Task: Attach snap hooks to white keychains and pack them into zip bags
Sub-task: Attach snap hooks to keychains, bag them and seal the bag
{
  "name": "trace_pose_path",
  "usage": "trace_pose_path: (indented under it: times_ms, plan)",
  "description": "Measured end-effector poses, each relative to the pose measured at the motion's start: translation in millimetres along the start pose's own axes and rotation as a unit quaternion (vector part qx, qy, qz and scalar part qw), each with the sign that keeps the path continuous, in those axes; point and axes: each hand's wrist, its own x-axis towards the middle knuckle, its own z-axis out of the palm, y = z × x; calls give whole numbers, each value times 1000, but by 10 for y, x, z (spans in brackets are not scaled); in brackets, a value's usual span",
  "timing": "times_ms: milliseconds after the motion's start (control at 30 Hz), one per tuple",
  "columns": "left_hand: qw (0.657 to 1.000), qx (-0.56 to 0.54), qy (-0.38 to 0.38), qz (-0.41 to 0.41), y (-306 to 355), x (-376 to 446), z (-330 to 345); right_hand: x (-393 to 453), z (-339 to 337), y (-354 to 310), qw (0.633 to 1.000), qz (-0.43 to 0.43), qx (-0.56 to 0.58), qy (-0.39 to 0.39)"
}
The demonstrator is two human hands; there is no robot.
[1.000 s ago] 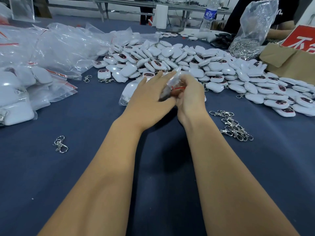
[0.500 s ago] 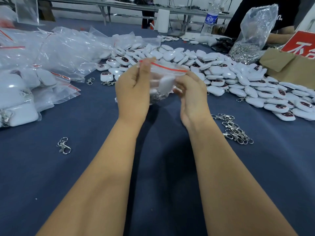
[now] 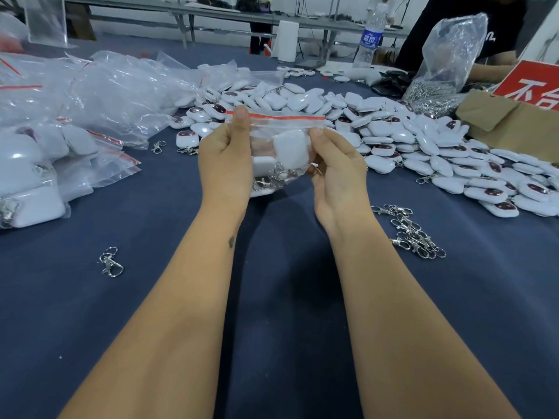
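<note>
I hold a clear zip bag [image 3: 281, 128] with a red seal strip upright above the blue table [image 3: 272, 297]. My left hand [image 3: 225, 158] pinches its top left corner, thumb on the red strip. My right hand [image 3: 337, 173] grips its right side below the strip. Inside the bag lie white keychains [image 3: 290, 151] with silver snap hooks [image 3: 272, 179] at the bottom. A big heap of loose white keychains [image 3: 378, 140] spreads behind and to the right. A bunch of loose snap hooks [image 3: 413, 234] lies right of my right forearm. A single hook [image 3: 110, 263] lies at the left.
Filled zip bags [image 3: 36, 176] and a heap of clear plastic bags [image 3: 99, 92] pile up at the left. A cardboard box [image 3: 511, 125] with a red sign, a plastic bag of hooks [image 3: 438, 86] and a water bottle [image 3: 369, 40] stand at the back right. Another person's arm [image 3: 490, 71] rests there.
Both hands have lifted the bag from table level and stretched it out flat. They moved apart, so the red strip now runs straight between them.
</note>
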Motion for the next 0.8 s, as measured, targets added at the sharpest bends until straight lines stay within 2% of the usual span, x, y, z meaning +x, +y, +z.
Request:
trace_pose_path:
  times_ms: [167, 433, 700, 800]
  plan:
    - [1000, -15, 2, -4, -11, 3, -1, 10, -3, -15, 998, 19, 48, -22]
    - [999, -23, -30, 2, 6, 13, 8, 26, -37, 3, 998, 10, 53, 12]
    - [998, -48, 46, 14, 60, -8, 13, 1, -2, 1, 999, 4, 27, -27]
    - [997, -49, 50, 39, 70, 3, -2, 7, -9, 6, 999, -7, 29, -32]
